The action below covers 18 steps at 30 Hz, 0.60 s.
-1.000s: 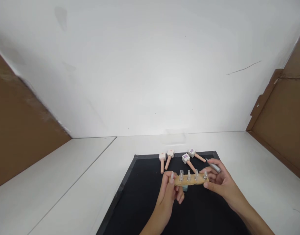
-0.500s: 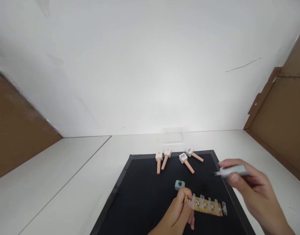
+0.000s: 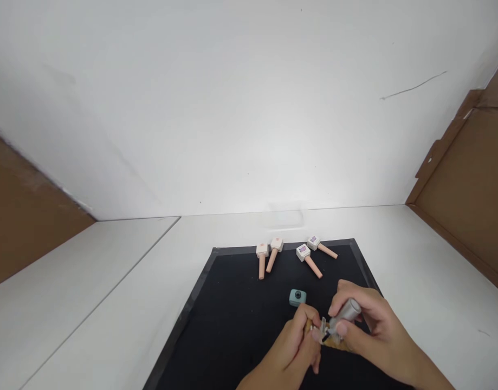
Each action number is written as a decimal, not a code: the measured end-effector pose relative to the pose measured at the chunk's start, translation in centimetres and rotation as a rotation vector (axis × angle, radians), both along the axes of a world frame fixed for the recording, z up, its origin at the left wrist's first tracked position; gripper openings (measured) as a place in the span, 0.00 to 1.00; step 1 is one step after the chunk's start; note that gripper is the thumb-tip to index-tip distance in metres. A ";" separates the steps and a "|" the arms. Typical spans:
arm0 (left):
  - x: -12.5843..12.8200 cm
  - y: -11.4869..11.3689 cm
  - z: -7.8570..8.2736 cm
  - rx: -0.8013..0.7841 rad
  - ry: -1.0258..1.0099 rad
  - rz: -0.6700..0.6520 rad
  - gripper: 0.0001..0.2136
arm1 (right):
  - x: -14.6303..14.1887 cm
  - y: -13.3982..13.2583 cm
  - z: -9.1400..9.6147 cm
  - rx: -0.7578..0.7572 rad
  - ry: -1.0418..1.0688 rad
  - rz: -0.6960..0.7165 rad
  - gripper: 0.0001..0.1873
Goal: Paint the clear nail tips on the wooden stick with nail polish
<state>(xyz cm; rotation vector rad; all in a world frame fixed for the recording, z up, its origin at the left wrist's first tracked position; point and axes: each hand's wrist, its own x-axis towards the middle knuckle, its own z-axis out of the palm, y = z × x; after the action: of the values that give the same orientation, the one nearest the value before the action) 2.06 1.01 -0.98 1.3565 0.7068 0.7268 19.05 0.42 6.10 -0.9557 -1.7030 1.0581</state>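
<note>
Between the thumb and fingers of my left hand (image 3: pixel 288 346) is the left end of a yellow-brown strip (image 3: pixel 334 344) carrying clear false nail tips (image 3: pixel 323 325). My right hand (image 3: pixel 374 330) pinches the grey cap of a nail polish brush (image 3: pixel 348 313), tilted so its dark bristles point down and left at a nail tip near my left fingers. Whether the bristles touch the tip, I cannot tell. My right fingers hide most of the strip's right part. Just beyond my left hand stands an uncapped teal polish bottle (image 3: pixel 298 297) with a dark round neck.
Across the back of the black mat (image 3: pixel 228 303) lie white polish bottles with peach caps: two at the left (image 3: pixel 262 260), two with purple labels at the right (image 3: pixel 309 261). White tabletop (image 3: pixel 110 281) surrounds the mat. Cardboard panels (image 3: pixel 464 189) rise at both sides.
My right hand has brought the brush left and down from the mat's right side to the strip. The left hand keeps its hold. The view has shifted slightly.
</note>
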 end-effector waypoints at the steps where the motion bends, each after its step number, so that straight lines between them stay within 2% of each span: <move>1: 0.0 0.0 0.2 0.001 0.003 0.003 0.15 | 0.0 0.0 0.1 -0.011 -0.009 0.011 0.04; 6: 0.0 -0.1 0.7 0.009 -0.026 0.024 0.16 | -0.1 0.3 0.2 -0.037 -0.057 0.021 0.04; 12: -0.1 -0.1 -0.4 0.041 -0.058 -0.007 0.16 | 0.1 0.5 -0.4 0.004 -0.034 -0.085 0.03; 18: -0.2 -0.3 -0.1 0.113 -0.032 -0.015 0.14 | -0.2 0.4 -0.1 -0.055 -0.029 -0.007 0.03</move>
<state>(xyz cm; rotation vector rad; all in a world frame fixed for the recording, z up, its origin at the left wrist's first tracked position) 1.81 0.76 -1.07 1.4478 0.6377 0.7848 18.88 0.79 6.05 -1.0158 -1.7009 1.0962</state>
